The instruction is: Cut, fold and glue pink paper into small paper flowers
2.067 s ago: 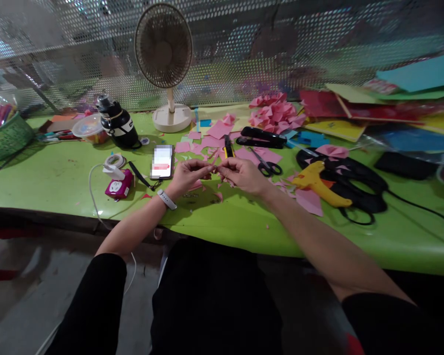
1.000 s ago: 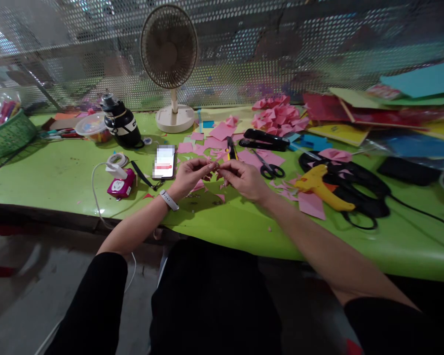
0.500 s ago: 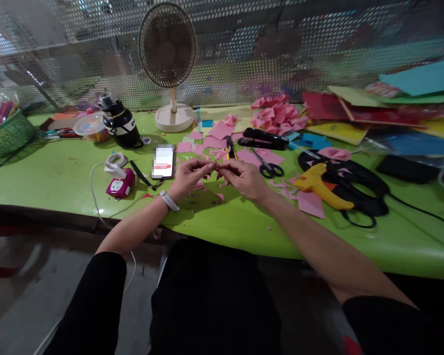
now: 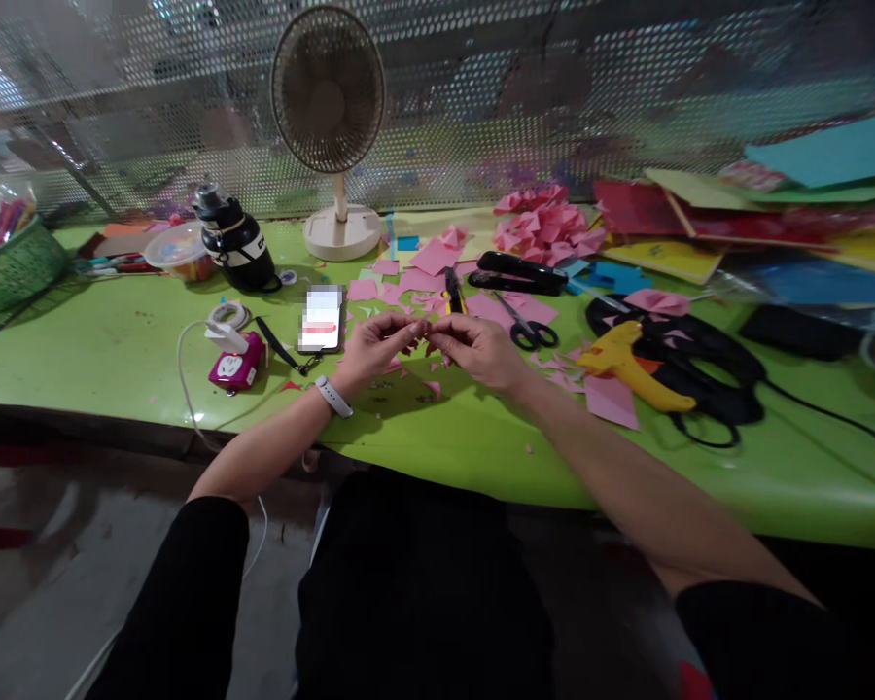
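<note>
My left hand (image 4: 376, 348) and my right hand (image 4: 481, 352) meet fingertip to fingertip over the green table (image 4: 423, 442). Both are closed in a pinch; whatever lies between the fingertips is too small and hidden to name. Pink paper scraps (image 4: 432, 389) lie beneath and around them. Just beyond the fingers is a yellow and black cutter (image 4: 453, 294). Black-handled scissors (image 4: 534, 333) rest to the right of my right hand, with a black stapler (image 4: 521, 273) behind them. A lit phone (image 4: 322, 319) lies left of my left hand.
Folded pink paper pieces (image 4: 546, 226) are heaped at the back. A yellow glue gun (image 4: 634, 367) lies right. A fan (image 4: 341, 231), a black bottle (image 4: 239, 245), a magenta power adapter (image 4: 236, 364) and a green basket (image 4: 18, 267) stand left; coloured sheets (image 4: 831, 156) are stacked far right.
</note>
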`<state>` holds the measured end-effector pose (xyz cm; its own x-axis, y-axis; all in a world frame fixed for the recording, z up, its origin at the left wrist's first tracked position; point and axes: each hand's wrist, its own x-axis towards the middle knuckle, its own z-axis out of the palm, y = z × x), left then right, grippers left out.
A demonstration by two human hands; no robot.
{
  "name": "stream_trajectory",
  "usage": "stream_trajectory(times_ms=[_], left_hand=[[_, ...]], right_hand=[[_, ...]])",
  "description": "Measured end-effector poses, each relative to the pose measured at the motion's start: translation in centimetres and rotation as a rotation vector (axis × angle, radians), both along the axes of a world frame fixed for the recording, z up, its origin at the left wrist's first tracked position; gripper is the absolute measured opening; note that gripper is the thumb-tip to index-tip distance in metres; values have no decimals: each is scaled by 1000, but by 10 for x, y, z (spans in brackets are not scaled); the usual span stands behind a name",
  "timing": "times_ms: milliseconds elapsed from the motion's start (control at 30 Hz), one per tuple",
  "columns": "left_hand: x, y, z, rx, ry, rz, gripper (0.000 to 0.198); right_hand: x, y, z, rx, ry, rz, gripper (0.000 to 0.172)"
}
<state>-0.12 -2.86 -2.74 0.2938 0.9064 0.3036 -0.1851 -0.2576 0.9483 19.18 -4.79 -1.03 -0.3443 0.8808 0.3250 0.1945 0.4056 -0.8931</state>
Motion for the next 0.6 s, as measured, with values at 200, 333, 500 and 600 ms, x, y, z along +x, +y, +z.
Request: stream_trajectory(times_ms=[200, 333, 500, 600], left_hand=[[1, -1, 0, -14, -15, -6, 34], [1, -4, 3, -40, -43, 32, 30], [3, -4, 3, -24, -98, 81, 30], [3, -3, 2, 0, -99, 87, 28]], right_hand=[[2, 3, -2, -45, 12, 42, 36], [-2, 0, -4, -69, 35, 39, 33], [-9, -5, -7, -22, 87, -21, 35], [-8, -5, -6, -27, 77, -14, 36]])
